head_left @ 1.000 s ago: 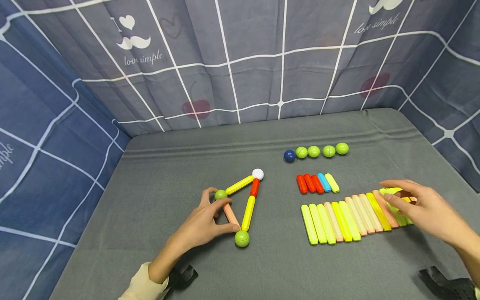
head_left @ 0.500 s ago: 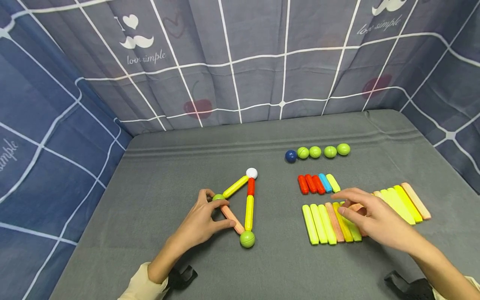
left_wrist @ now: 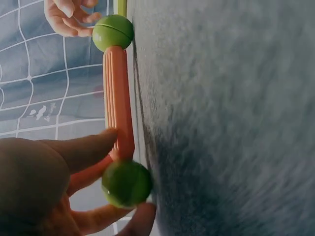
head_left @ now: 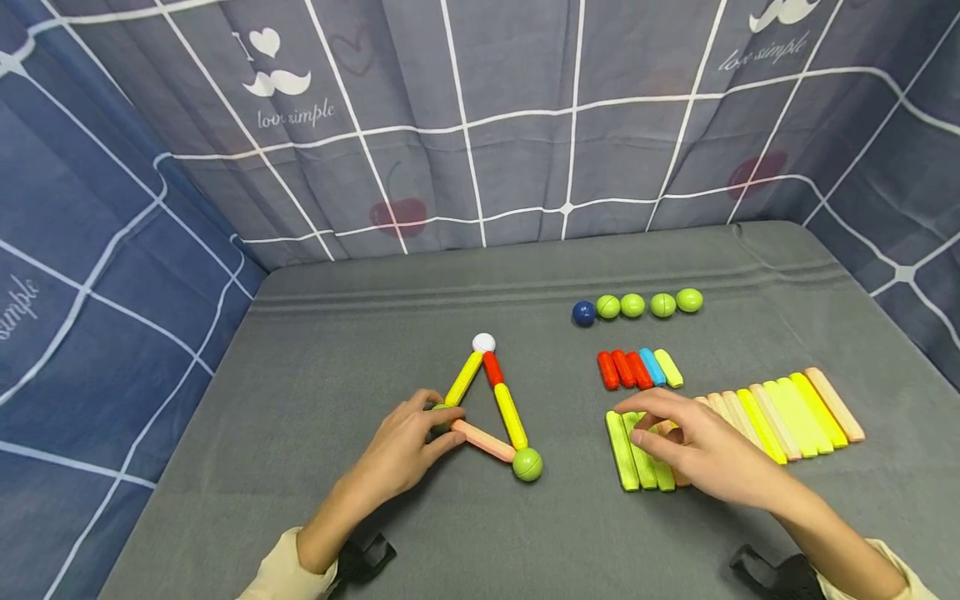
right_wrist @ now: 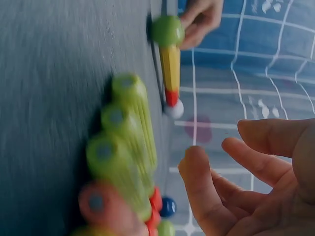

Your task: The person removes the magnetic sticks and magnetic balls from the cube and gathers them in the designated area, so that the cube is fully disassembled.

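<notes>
On the grey cloth lies a triangle of building rods and balls. A white ball (head_left: 483, 343) tops it, a yellow rod (head_left: 463, 379) forms the left side, and a red short rod (head_left: 492, 367) joins another yellow rod (head_left: 510, 417) on the right. Along the bottom, a salmon rod (head_left: 483, 441) ends at a green ball (head_left: 527, 464). My left hand (head_left: 405, 446) grips the green ball (left_wrist: 127, 184) at the left corner, its fingers around it and against the rod's end. My right hand (head_left: 705, 442), holding nothing, hovers over the row of long rods (head_left: 622, 454), hiding some.
The row of yellow, green and salmon rods runs right to a salmon rod (head_left: 834, 404). Behind it lie several short rods (head_left: 635, 369) in red, blue and lime. Farther back, a dark blue ball (head_left: 584, 314) lines up with several green balls (head_left: 633, 306). A grid-patterned curtain (head_left: 517, 167) encloses the table.
My right hand has swept left along the rod row, uncovering its right end. The triangle has turned in my left hand: the white ball moved left, the lower green ball right.
</notes>
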Action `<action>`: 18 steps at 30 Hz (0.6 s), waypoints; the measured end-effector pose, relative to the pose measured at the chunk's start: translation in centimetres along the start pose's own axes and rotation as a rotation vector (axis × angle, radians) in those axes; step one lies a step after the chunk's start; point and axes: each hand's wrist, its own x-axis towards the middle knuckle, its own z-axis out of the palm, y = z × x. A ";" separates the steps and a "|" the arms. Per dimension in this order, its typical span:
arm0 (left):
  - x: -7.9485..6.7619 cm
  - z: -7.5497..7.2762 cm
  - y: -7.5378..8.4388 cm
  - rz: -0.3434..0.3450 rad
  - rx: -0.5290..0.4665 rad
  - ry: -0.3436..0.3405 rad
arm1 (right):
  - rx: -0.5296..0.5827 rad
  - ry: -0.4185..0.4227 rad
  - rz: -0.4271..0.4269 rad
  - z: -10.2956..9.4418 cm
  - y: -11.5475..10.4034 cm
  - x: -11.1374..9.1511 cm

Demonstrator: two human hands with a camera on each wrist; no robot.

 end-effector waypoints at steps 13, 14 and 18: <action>-0.7 0.0 0.7 -0.003 -0.146 -0.073 | -0.226 -0.116 -0.054 5.4 -0.5 2.4; -0.7 0.0 0.7 -0.004 -0.153 -0.078 | -0.236 -0.119 -0.058 5.7 -0.5 2.5; -1.0 0.0 0.7 -0.009 -0.195 -0.097 | -0.279 -0.125 -0.073 6.5 -0.7 3.0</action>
